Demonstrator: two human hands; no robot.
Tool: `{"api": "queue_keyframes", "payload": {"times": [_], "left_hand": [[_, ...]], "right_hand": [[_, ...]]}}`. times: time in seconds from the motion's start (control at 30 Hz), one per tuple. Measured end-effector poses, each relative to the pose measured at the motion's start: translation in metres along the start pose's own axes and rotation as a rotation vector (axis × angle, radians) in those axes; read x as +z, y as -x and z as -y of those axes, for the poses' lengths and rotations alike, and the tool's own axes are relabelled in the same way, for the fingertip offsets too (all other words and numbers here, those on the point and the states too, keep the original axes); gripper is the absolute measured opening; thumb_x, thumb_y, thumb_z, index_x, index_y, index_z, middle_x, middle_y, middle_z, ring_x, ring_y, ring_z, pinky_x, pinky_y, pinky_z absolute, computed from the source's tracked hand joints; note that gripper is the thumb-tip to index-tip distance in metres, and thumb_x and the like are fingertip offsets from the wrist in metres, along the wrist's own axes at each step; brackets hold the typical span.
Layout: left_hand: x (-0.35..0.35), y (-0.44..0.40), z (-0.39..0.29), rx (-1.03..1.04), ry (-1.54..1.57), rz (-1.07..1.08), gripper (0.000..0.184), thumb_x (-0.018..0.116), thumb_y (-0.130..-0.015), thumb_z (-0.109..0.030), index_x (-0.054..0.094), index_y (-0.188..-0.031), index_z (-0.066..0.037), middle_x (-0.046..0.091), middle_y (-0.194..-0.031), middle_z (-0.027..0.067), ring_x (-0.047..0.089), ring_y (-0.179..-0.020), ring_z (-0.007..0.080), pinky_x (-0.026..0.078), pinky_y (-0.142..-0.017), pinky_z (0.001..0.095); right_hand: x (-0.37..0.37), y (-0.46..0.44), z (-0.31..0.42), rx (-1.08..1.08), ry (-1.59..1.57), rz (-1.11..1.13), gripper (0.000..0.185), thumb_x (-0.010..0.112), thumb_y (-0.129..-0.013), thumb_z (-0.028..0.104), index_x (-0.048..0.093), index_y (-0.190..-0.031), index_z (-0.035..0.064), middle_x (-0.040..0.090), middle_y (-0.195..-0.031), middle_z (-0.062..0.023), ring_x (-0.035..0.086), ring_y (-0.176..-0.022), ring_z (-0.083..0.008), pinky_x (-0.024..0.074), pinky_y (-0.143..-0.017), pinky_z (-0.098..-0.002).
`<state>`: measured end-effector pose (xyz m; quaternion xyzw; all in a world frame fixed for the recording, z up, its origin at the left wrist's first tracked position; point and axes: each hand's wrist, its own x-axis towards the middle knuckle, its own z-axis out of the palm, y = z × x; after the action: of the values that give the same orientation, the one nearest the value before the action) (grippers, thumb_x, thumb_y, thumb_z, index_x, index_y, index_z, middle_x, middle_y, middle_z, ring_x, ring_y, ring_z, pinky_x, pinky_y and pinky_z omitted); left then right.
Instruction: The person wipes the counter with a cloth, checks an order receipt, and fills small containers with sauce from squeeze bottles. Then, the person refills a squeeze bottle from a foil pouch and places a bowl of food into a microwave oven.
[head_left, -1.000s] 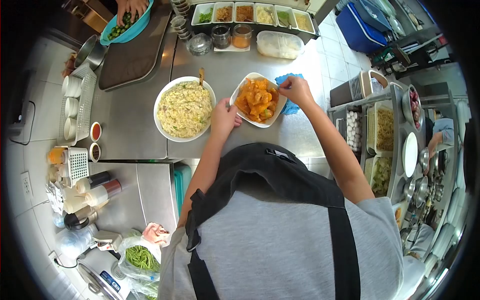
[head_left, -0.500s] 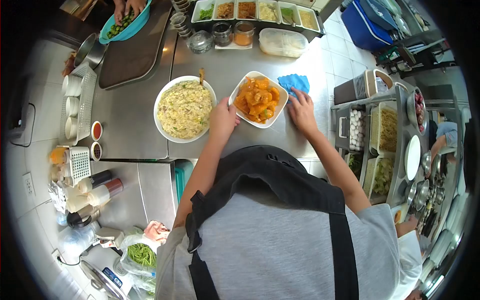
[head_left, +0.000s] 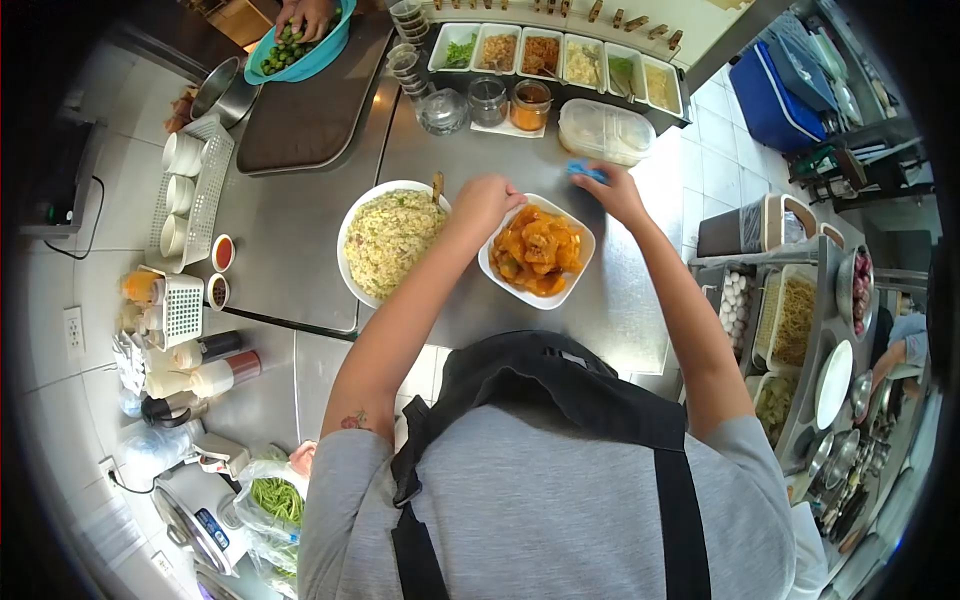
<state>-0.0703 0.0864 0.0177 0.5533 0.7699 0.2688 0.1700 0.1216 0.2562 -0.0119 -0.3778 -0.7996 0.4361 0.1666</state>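
Observation:
A square white bowl (head_left: pixel 578 288) of orange-sauced chunks (head_left: pixel 537 250) sits on the steel counter. At its far left corner my left hand (head_left: pixel 487 205) is closed, its fingers pinched on the rim. My right hand (head_left: pixel 615 192) grips a bunched blue cloth (head_left: pixel 584 171) beyond the bowl's far right side. Left of my left forearm stands a round white bowl (head_left: pixel 352 262) heaped with fried rice (head_left: pixel 390 240). A brown wooden clip (head_left: pixel 437 186) is on that bowl's far rim.
Behind the bowls are lidded jars (head_left: pixel 531 104), a clear plastic container (head_left: pixel 606 131) and a row of topping trays (head_left: pixel 584 62). A dark tray (head_left: pixel 310 110) lies at the far left. Another person's hand (head_left: pixel 308 14) reaches into a turquoise basin (head_left: pixel 335 50) of green fruit.
My right hand has gathered up the blue cloth, which was lying spread on the counter. My left hand has shifted from the bowl's left side to its far left corner.

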Motion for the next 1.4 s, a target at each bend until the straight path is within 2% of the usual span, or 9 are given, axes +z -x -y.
{"api": "queue_keyframes", "payload": {"times": [0.13,0.23,0.53,0.63,0.73,0.87,1.03,1.23,1.4], "left_hand": [[0.003,-0.015,-0.011,0.040,-0.035,0.015,0.029,0.074,-0.072,-0.031,0.065,-0.070,-0.004,0.065,-0.075,0.0157,0.062,-0.073,0.0342,0.048,-0.067,0.0436],[0.004,-0.013,-0.007,0.090,-0.060,-0.024,0.029,0.073,-0.074,-0.032,0.063,-0.073,-0.004,0.065,-0.073,0.0155,0.062,-0.071,0.0348,0.049,-0.065,0.0440],[0.015,0.024,-0.020,-0.119,-0.129,-0.179,0.019,0.062,-0.086,-0.024,0.064,-0.088,-0.005,0.064,-0.072,0.0198,0.063,-0.068,0.0357,0.049,-0.067,0.0445],[0.019,0.047,-0.017,-0.181,0.046,-0.172,0.014,0.055,-0.088,-0.015,0.058,-0.095,-0.002,0.065,-0.070,0.0166,0.065,-0.068,0.0310,0.052,-0.060,0.0418],[0.027,0.075,-0.028,-0.553,0.699,0.124,0.024,0.048,-0.090,-0.009,0.044,-0.112,0.000,0.062,-0.065,0.0158,0.065,-0.061,0.0248,0.054,-0.052,0.0363],[0.048,0.090,-0.034,-0.686,1.185,0.206,0.026,0.039,-0.094,-0.011,0.031,-0.117,0.000,0.060,-0.076,0.0190,0.063,-0.057,0.0238,0.057,-0.049,0.0365],[0.038,0.096,-0.031,-0.623,1.091,0.276,0.026,0.036,-0.094,-0.012,0.032,-0.116,0.001,0.058,-0.077,0.0180,0.061,-0.057,0.0226,0.057,-0.051,0.0362],[-0.018,0.124,-0.048,-0.545,1.107,0.501,0.032,0.033,-0.093,-0.013,0.032,-0.123,0.000,0.058,-0.079,0.0177,0.060,-0.058,0.0206,0.056,-0.052,0.0328],[-0.063,0.146,-0.045,-0.519,1.184,0.288,0.037,0.033,-0.093,-0.014,0.031,-0.128,-0.003,0.059,-0.080,0.0172,0.060,-0.058,0.0203,0.056,-0.053,0.0334]], "right_hand": [[0.044,-0.032,0.029,0.029,-0.330,0.579,0.038,0.066,-0.086,0.035,0.065,-0.107,0.0037,0.064,-0.102,-0.0051,0.055,-0.093,-0.0140,0.0442,-0.081,-0.0265],[0.032,-0.032,0.024,0.036,-0.352,0.682,0.034,0.061,-0.090,0.034,0.063,-0.107,0.0049,0.061,-0.100,-0.0019,0.052,-0.094,-0.0106,0.0415,-0.083,-0.0248],[0.003,0.104,-0.022,0.462,-0.831,0.064,0.026,0.057,-0.093,0.030,0.057,-0.105,0.0073,0.057,-0.085,0.0022,0.051,-0.074,-0.0063,0.0431,-0.067,-0.0223],[0.028,0.141,-0.022,0.493,-0.864,-0.254,0.028,0.056,-0.093,0.031,0.056,-0.104,0.0049,0.056,-0.086,0.0001,0.050,-0.080,-0.0081,0.0436,-0.071,-0.0253],[0.060,0.167,-0.002,0.526,-1.058,-0.479,0.023,0.056,-0.093,0.029,0.055,-0.099,0.0064,0.054,-0.085,-0.0005,0.049,-0.080,-0.0095,0.0435,-0.072,-0.0277],[0.080,0.186,0.020,0.635,-1.303,-0.420,0.020,0.053,-0.095,0.028,0.053,-0.096,0.0079,0.056,-0.094,-0.0036,0.054,-0.088,-0.0141,0.0465,-0.080,-0.0327],[0.068,0.173,0.027,0.540,-1.648,-0.498,0.038,0.046,-0.098,0.033,0.051,-0.123,0.0049,0.058,-0.122,-0.0118,0.056,-0.114,-0.0234,0.0437,-0.099,-0.0412],[0.044,0.129,0.022,0.381,-1.804,0.230,0.044,0.039,-0.099,0.034,0.046,-0.130,0.0031,0.054,-0.128,-0.0139,0.052,-0.118,-0.0299,0.0440,-0.099,-0.0455],[0.092,0.135,0.083,0.358,-1.730,0.295,0.043,0.042,-0.098,0.030,0.043,-0.133,0.0064,0.054,-0.127,-0.0137,0.057,-0.112,-0.0263,0.0488,-0.095,-0.0424]]}}
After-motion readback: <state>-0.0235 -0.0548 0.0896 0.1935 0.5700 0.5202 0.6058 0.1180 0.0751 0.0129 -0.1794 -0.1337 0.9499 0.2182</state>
